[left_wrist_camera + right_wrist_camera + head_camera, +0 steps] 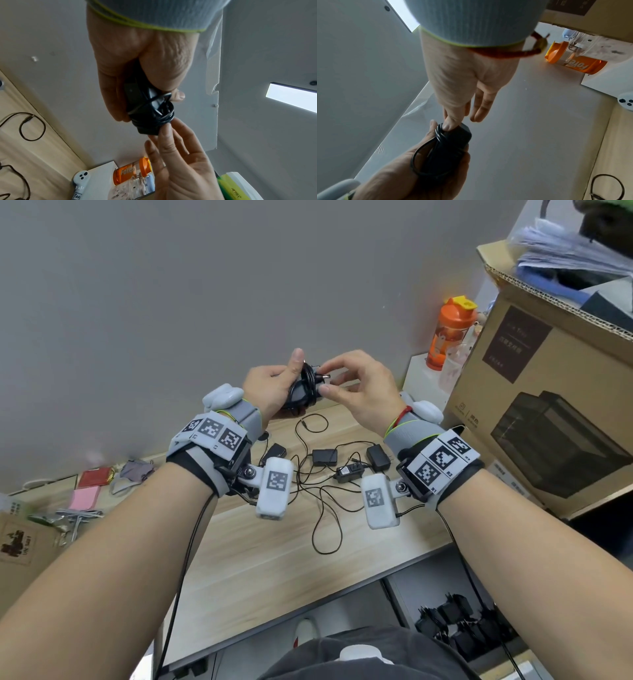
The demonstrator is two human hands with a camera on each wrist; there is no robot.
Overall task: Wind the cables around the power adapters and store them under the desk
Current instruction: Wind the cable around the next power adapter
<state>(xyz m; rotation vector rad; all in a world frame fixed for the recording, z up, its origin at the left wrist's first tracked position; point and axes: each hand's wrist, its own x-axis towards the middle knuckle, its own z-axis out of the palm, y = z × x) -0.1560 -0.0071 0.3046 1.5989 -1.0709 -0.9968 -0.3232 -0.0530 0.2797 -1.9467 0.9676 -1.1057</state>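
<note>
So I've got one power adapter [303, 392] up in the air above the surface [274, 549], my left hand [270, 392] wrapped round the brick with the thumb pinning the coils of cable [154, 115]. My right hand [359, 392] is pinching the loose plug end [322, 377] between thumb and fingertip, right at the wound bundle, other fingers relaxed.

What worries me from here: the wrap looks kinda loose. There's a slack loop [419, 159] hanging off the side in the right wrist view, and if I let go of the tip before it's tucked under a coil, I reckon the whole thing springs open. Same deal if my left thumb shifts while I poke the end through, since that thumb is basically the only thing holding the turns in place.

Also, there are several more adapters [323, 457] lying on the surface in a proper tangle of cords [322, 508]. Grab the next one carelessly and it'll probably drag its neighbours along or off the edge.

The pile under the desk [459, 628] already has a bunch in it, so dropping a half-secured one in there likely means it unravels and snags the others.
</note>
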